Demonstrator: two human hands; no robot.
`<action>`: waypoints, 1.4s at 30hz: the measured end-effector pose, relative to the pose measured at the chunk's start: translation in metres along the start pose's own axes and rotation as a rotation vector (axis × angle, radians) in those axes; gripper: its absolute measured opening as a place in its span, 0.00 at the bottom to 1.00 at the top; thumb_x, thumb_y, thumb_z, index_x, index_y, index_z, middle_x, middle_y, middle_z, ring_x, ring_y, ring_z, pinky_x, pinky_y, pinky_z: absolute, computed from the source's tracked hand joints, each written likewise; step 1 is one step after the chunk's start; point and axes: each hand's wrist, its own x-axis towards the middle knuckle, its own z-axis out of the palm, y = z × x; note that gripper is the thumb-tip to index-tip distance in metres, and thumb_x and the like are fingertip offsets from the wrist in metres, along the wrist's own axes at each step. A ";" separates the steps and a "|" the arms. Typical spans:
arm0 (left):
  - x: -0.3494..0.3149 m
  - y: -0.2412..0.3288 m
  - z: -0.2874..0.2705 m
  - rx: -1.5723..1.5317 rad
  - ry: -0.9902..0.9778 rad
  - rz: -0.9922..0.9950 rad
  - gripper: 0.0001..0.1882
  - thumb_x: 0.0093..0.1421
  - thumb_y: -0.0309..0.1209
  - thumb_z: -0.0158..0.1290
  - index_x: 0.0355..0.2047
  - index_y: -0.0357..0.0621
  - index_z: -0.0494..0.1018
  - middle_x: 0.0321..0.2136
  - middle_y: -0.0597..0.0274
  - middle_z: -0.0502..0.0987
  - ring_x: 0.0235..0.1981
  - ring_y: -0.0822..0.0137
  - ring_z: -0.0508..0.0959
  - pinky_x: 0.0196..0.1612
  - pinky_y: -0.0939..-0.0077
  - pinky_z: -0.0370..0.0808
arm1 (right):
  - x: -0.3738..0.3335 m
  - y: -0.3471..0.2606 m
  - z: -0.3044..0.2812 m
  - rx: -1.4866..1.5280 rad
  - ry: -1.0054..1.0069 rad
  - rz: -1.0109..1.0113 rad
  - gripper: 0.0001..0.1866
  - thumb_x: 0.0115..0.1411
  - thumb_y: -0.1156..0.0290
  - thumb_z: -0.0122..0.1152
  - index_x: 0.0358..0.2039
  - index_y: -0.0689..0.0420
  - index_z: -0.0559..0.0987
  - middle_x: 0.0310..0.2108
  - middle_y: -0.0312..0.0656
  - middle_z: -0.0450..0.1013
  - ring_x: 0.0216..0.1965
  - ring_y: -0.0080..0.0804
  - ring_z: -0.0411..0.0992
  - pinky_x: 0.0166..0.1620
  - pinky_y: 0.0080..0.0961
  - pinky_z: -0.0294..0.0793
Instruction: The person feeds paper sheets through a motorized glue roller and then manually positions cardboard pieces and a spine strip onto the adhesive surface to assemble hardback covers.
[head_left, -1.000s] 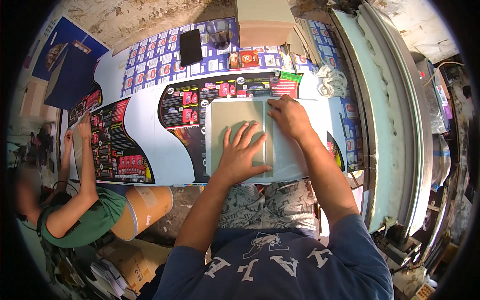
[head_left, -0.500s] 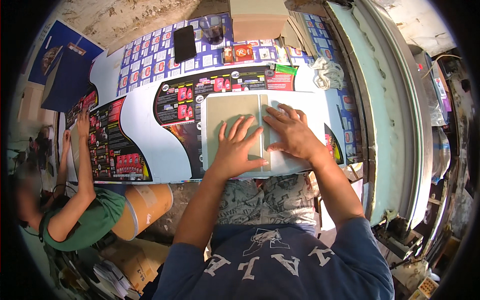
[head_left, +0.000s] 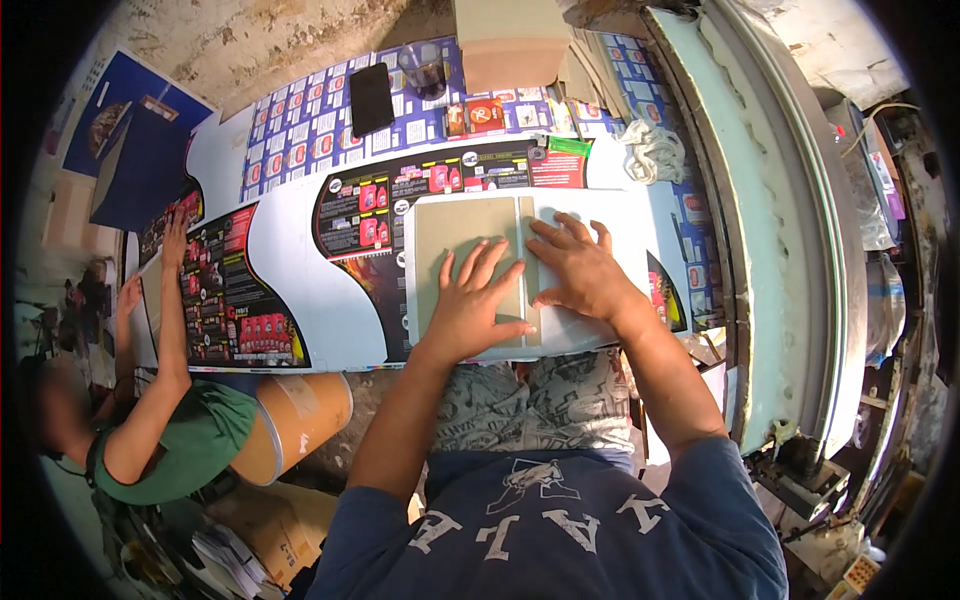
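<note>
A large grey-beige board [head_left: 450, 225] lies flat on a white sheet [head_left: 625, 222], with a narrow strip of the same board [head_left: 527, 212] beside it and a thin white gap between the two. My left hand [head_left: 468, 310] rests palm down on the large board, fingers spread and its thumb reaching across to the strip. Just right of it, my right hand [head_left: 585, 265] lies flat with spread fingers, its fingertips and thumb on the strip and the palm over the white sheet. Neither hand grips anything.
Black-and-white printed sheets [head_left: 280, 285] cover the table. Farther back are a phone [head_left: 372, 100], a glass of dark liquid [head_left: 427, 75], a red pack [head_left: 485, 116], a green item [head_left: 570, 147], a white rag [head_left: 652, 152] and a board stack [head_left: 512, 55]. A co-worker's hand [head_left: 174, 238] works at left.
My hands stay pressed in the same places on the board and strip. Only the view has shifted slightly.
</note>
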 end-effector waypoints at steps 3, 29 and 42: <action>-0.002 0.000 -0.003 -0.001 -0.030 -0.018 0.49 0.50 0.66 0.62 0.66 0.54 0.67 0.72 0.53 0.54 0.74 0.49 0.50 0.71 0.32 0.40 | 0.000 -0.004 -0.003 -0.006 -0.011 -0.007 0.45 0.44 0.53 0.80 0.64 0.48 0.74 0.71 0.36 0.60 0.75 0.46 0.49 0.71 0.65 0.47; 0.139 0.055 0.013 0.086 0.064 0.197 0.25 0.54 0.52 0.61 0.49 0.57 0.81 0.63 0.49 0.63 0.70 0.49 0.54 0.71 0.38 0.41 | -0.142 0.036 0.022 0.741 0.400 0.801 0.41 0.52 0.71 0.68 0.64 0.66 0.62 0.32 0.48 0.77 0.29 0.37 0.77 0.35 0.33 0.77; 0.265 -0.026 -0.122 0.628 0.563 -0.095 0.29 0.65 0.47 0.56 0.63 0.50 0.71 0.63 0.55 0.67 0.68 0.52 0.59 0.67 0.42 0.50 | -0.182 0.030 0.030 0.436 0.628 0.643 0.28 0.57 0.72 0.68 0.57 0.62 0.71 0.19 0.40 0.71 0.19 0.35 0.72 0.27 0.33 0.73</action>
